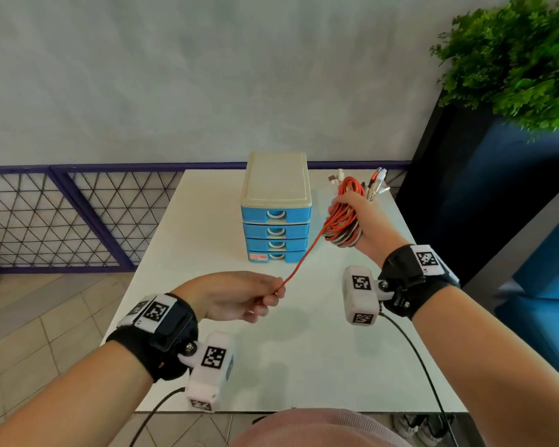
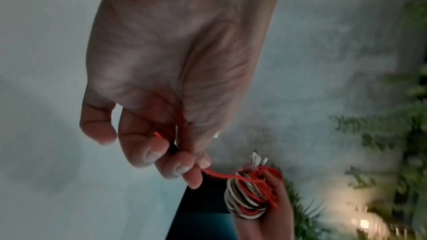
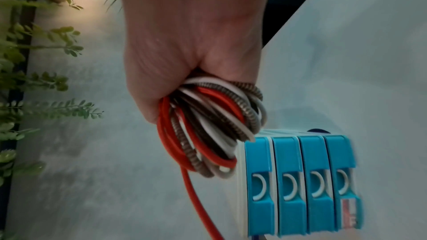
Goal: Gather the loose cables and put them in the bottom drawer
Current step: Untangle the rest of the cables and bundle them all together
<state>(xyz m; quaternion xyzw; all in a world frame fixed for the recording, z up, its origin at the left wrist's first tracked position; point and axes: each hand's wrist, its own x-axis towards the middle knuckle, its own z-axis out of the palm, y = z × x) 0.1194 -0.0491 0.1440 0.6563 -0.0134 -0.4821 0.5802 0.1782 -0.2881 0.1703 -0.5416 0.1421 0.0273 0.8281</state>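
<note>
My right hand (image 1: 357, 217) grips a coiled bundle of red, white and braided cables (image 1: 342, 221), raised above the table right of the drawer unit; the bundle (image 3: 208, 127) loops out below my fist (image 3: 184, 61). A red cable (image 1: 304, 259) runs taut from the bundle down to my left hand (image 1: 239, 296), which pinches its end (image 2: 208, 171) between thumb and fingers. The small blue drawer unit (image 1: 275, 217) with a cream top stands at the table's middle back, all its drawers closed. Its bottom drawer (image 1: 273, 256) carries a sticker (image 3: 349, 213).
The white table (image 1: 271, 350) ends close to my body and at the right beside a dark blue partition (image 1: 484, 195). A green plant (image 1: 513, 59) hangs at the upper right. A purple wire-mesh fence (image 1: 62, 217) runs behind the table on the left.
</note>
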